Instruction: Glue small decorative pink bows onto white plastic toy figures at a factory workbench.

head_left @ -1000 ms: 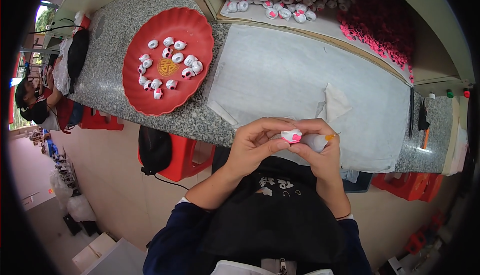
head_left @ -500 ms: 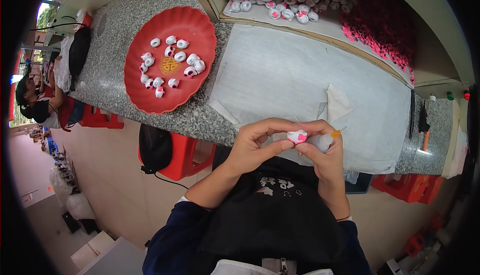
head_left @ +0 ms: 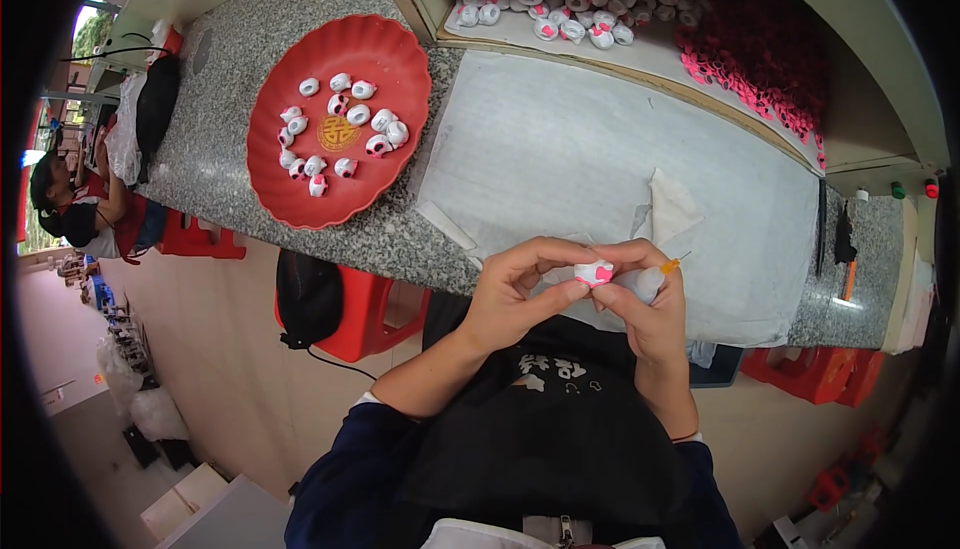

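Just glossy round bead, speckled granite

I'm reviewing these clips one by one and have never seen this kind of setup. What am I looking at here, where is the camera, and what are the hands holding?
There is no machine here: a person works with two bare hands. The camera is a wide fisheye worn on the head and looks down, so the forearms enter from the bottom and straight edges look bent.

The left hand and right hand meet in front of the body and pinch one small white piece with pink marks. The right hand also holds a pale tool with an orange tip; what kind I cannot tell.

In front lies a speckled stone counter. On it are a white sheet and a red scalloped plate with more small white and pink pieces. Behind, a tray holds a heap of white pieces and many pink parts. Another person sits far left.
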